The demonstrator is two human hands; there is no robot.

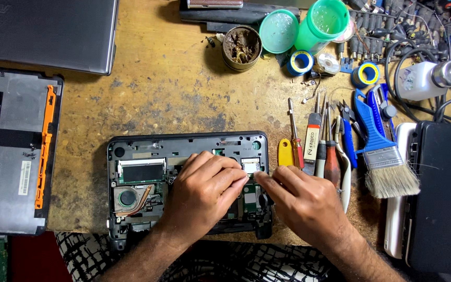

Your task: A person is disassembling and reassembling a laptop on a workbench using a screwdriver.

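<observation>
your left hand [204,190] and right hand [301,201] pinched together just near of the small card [251,166] in the opened laptop base [131,143], grip contents hidden.

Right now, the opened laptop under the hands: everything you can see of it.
The opened laptop lies flat at the near edge of the wooden bench, bottom cover off, black plastic shell. Exposed are a memory slot, a round fan with copper heat pipe and green boards. Both hands, left and right, rest on its right half, fingertips meeting.

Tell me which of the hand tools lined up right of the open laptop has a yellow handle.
The short screwdriver at the row's left end, nearest the opened laptop; its neighbours have red, dark or blue handles.
</observation>
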